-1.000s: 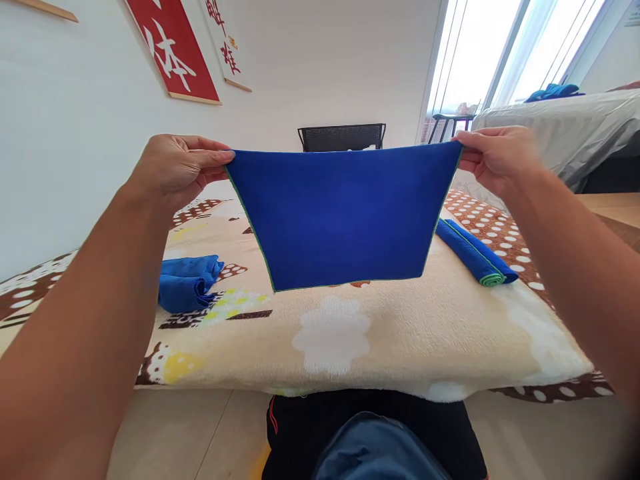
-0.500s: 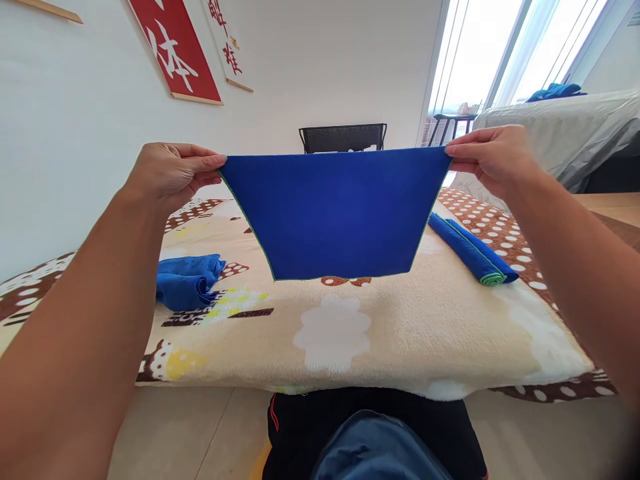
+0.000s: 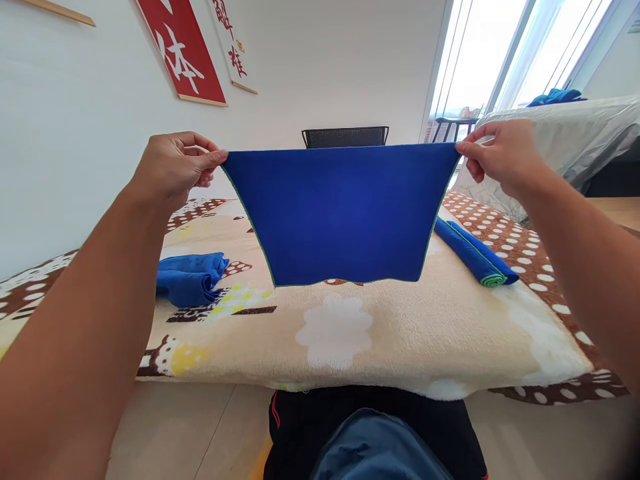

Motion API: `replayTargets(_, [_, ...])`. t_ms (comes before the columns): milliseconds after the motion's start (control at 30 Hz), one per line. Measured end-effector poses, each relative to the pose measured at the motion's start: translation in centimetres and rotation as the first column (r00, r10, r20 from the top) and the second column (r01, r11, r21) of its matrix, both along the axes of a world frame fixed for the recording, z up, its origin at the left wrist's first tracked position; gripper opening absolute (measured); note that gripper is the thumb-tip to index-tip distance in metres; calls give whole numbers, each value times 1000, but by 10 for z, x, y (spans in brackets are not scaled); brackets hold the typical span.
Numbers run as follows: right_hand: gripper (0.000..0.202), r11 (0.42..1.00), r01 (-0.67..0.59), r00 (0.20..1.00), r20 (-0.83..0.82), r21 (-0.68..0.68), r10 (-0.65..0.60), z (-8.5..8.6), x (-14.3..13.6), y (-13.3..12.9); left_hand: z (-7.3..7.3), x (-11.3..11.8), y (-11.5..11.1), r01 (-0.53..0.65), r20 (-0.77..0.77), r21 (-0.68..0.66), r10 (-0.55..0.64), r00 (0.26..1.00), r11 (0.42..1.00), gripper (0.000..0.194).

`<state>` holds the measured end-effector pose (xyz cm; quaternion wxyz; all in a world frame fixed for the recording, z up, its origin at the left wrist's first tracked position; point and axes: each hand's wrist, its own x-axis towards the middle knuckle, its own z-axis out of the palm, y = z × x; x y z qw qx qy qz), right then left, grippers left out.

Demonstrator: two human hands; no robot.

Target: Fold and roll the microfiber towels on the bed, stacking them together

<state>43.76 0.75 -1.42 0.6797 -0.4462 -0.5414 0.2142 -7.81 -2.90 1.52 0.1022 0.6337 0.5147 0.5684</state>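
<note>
A blue towel [image 3: 340,213] with green-stitched edges hangs stretched out in front of me, above the bed. My left hand [image 3: 177,163] pinches its upper left corner between thumb and fingers. At the upper right corner, my right hand [image 3: 500,153] grips it the same way. The towel's lower edge droops close over the blanket; I cannot tell whether it touches. Left of it lies a loosely folded blue cloth [image 3: 193,279], partly behind my left forearm. To the right rest rolled blue towels [image 3: 477,253] with green edging.
A cream patterned blanket [image 3: 425,333] with brown dotted borders covers the bed. Behind the towel stands a black mesh chair back [image 3: 345,137]. At right, a plastic-covered piece of furniture [image 3: 590,123] carries blue cloths [image 3: 557,97]. Scrolls [image 3: 183,57] hang on the left wall.
My hands have risen slightly and my right hand has moved a little to the right, pulling the towel's top edge wider. The lower edge now sags in a wave.
</note>
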Motion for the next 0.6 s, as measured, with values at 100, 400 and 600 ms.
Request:
replayTargets(100, [21, 993, -59, 977, 196, -106, 79, 4, -10, -7, 2, 0, 3, -28, 41, -97, 32, 999, 995, 21])
replayTargets(400, [15, 914, -89, 987, 91, -397, 135, -15, -32, 6, -26, 38, 22, 154, 321, -322, -45, 946, 934, 12])
replayTargets(600, [9, 965, 18, 996, 86, -263, 5, -30, -34, 27, -41, 56, 47, 194, 446, -144, -112, 888, 970, 15])
